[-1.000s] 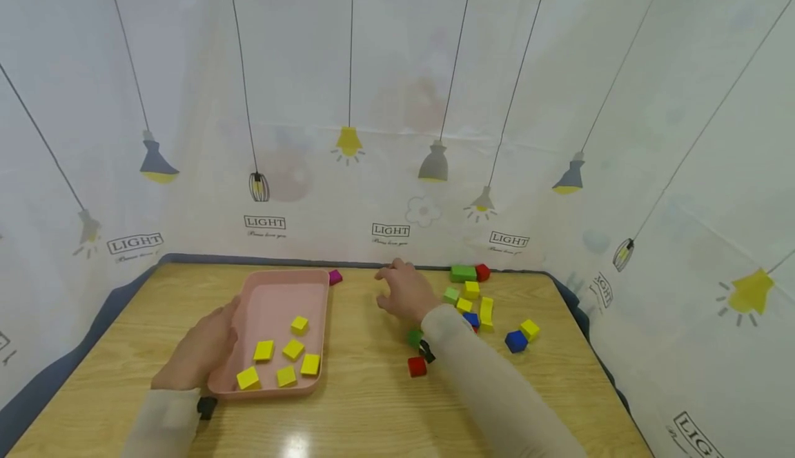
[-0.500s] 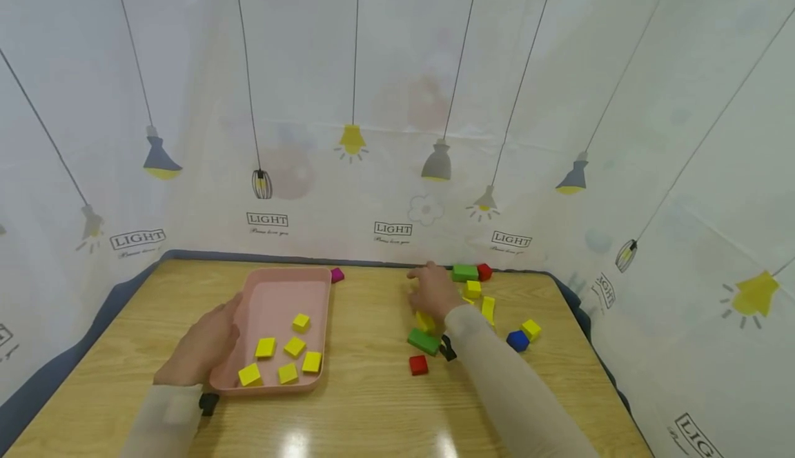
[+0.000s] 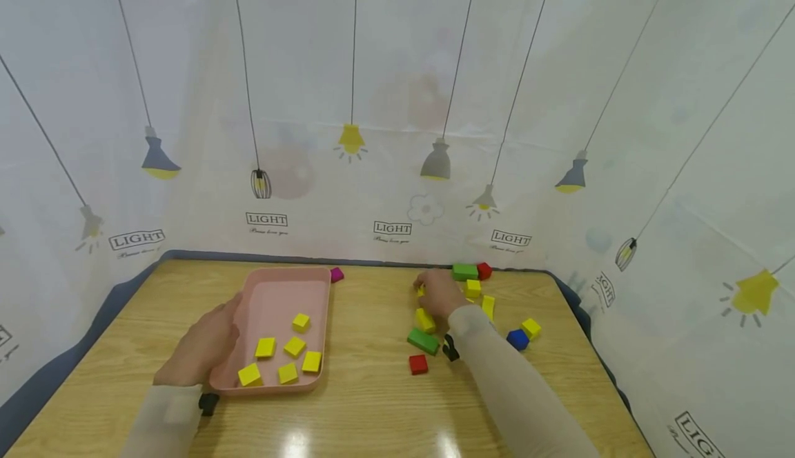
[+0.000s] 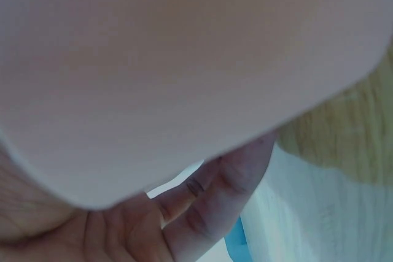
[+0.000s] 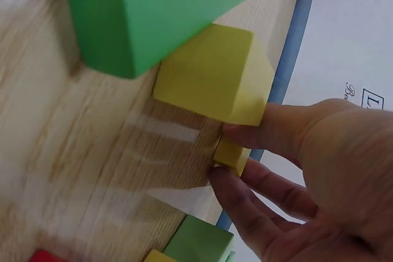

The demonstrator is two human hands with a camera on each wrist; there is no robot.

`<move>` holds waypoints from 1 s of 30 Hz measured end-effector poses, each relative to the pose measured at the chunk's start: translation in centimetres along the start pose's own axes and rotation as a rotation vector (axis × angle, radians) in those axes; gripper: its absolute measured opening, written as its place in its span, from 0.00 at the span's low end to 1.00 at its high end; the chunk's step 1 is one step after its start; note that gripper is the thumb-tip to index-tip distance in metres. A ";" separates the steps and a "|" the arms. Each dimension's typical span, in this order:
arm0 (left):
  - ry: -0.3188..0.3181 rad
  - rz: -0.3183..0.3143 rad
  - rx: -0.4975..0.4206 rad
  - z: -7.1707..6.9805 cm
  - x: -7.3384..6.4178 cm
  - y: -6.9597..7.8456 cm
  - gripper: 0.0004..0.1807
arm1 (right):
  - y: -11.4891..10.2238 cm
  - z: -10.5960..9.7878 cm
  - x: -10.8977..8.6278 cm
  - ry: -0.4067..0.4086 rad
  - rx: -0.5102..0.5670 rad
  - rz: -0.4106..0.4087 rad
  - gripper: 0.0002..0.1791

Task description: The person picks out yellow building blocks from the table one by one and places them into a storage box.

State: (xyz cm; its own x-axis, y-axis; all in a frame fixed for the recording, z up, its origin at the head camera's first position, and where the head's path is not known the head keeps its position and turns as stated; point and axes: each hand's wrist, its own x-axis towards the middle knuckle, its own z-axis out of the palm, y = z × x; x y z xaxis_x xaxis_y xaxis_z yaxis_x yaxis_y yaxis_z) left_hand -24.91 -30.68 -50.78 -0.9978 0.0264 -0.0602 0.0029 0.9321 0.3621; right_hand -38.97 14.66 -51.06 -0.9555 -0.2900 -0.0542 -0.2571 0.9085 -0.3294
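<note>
My left hand (image 3: 208, 341) holds the left side of a pink tray (image 3: 282, 280). In the left wrist view, the blurred tray wall (image 4: 184, 59) hides part of the fingers (image 4: 230, 182) along its edge. Several yellow cubes, one of them a cube (image 3: 265, 347), lie in the tray. At the right of the table, my right hand (image 3: 442, 294) pinches a small yellow block (image 5: 232, 153) between thumb and fingers. Right beside the thumb is a larger yellow block (image 5: 206, 72). A green block (image 5: 156, 13) adjoins it.
A red block (image 3: 419, 364) lies nearer the front. Beyond the right hand sit a green block (image 3: 464, 272), a red block (image 3: 484, 270) and more yellow blocks. A blue block (image 3: 518, 339) touches a yellow cube (image 3: 531, 328). A magenta block (image 3: 337, 275) is by the tray's far corner.
My right hand has moved right and down towards the blocks, and its fingers have come round a yellow block. My left hand and the tray have stayed in place.
</note>
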 end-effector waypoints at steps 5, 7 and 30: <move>0.020 0.023 0.007 0.0 -0.1 -0.1 0.37 | 0.6 0.2 0.4 -0.002 0.017 -0.031 0.17; 0.020 0.024 0.007 0.0 -0.1 -0.1 0.37 | 0.5 0.0 0.3 -0.008 0.020 -0.031 0.18; -0.010 -0.006 -0.012 0.0 0.0 0.0 0.39 | -1.3 -0.2 -0.1 0.003 0.091 -0.010 0.19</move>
State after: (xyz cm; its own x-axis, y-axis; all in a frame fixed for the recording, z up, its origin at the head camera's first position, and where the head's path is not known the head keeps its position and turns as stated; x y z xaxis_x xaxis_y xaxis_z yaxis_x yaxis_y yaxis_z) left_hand -24.95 -30.65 -50.79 -0.9971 0.0243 -0.0717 -0.0042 0.9279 0.3728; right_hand -38.54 13.55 -50.40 -0.9533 -0.2981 -0.0480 -0.2525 0.8743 -0.4146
